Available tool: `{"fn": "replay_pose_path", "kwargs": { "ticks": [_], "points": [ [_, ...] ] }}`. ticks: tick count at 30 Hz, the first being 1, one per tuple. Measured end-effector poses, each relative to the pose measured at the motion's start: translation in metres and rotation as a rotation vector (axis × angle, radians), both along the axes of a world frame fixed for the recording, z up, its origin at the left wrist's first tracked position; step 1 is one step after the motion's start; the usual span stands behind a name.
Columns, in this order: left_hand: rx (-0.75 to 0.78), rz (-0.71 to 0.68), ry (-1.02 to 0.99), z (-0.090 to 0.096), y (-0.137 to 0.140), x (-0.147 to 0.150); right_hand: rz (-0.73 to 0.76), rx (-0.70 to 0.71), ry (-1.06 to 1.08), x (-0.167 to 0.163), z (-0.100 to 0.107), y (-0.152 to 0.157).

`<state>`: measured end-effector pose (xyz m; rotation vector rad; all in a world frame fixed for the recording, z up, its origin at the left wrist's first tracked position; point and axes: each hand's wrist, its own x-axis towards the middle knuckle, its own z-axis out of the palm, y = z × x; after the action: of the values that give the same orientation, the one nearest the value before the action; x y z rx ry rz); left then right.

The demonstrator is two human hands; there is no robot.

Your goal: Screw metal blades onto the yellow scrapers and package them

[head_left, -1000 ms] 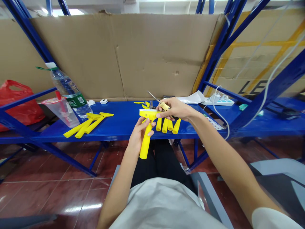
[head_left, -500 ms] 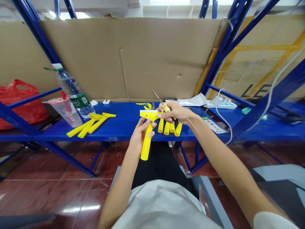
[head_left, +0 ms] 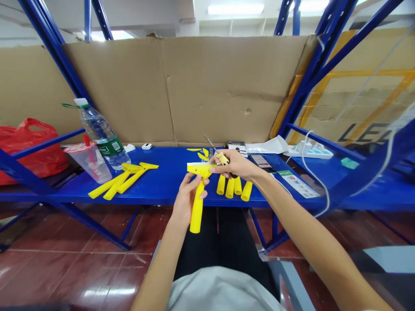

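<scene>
My left hand (head_left: 185, 194) is wrapped round the handle of a yellow T-shaped scraper (head_left: 196, 211), held upright over the bench's front edge with its wide head at the top. A pale blade strip runs along the head's upper edge. In my right hand (head_left: 240, 165) is a screwdriver (head_left: 222, 158) with a yellow and black handle, its shaft pointing up and to the left. The fingertips of that hand also touch the right end of the scraper head. Several yellow handles (head_left: 230, 188) lie just beyond, partly covered by my right hand.
On the blue bench (head_left: 168, 181), more yellow scrapers (head_left: 117, 185) lie at left, near a plastic cup (head_left: 94, 162) and a water bottle (head_left: 105, 138). Small yellow pieces (head_left: 203, 154) lie behind my hands. A phone (head_left: 261, 163), a leaflet (head_left: 300, 185) and a power strip (head_left: 313, 152) are at right.
The camera view has tilted up a little, so the bench sits lower in the picture. Both hands keep their holds on the scraper and the screwdriver; the phone now shows more.
</scene>
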<state>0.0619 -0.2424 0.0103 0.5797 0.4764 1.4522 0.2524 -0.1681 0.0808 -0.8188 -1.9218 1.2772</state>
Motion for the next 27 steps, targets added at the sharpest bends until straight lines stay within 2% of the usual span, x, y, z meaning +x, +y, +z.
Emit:
{"fn": "replay_pose_path", "kwargs": {
  "ticks": [7, 11, 17, 21, 27],
  "points": [
    [-0.009, 0.042, -0.006, 0.003, 0.032, -0.007, 0.063, 0.149, -0.111, -0.007, 0.005, 0.035],
    [-0.027, 0.02, 0.008, 0.009, 0.054, -0.013, 0.017, 0.185, -0.165, -0.011, 0.011, 0.053],
    [-0.035, -0.015, 0.017, 0.012, 0.087, -0.021, -0.022, 0.355, -0.203, -0.016, 0.018, 0.081],
    [0.0, -0.024, 0.039, 0.02, 0.12, -0.03, -0.071, 0.425, -0.188, -0.02, 0.021, 0.104],
    [-0.011, -0.103, 0.093, 0.028, 0.178, -0.044, -0.1, 0.428, -0.231, -0.022, 0.022, 0.146]
  ]
}}
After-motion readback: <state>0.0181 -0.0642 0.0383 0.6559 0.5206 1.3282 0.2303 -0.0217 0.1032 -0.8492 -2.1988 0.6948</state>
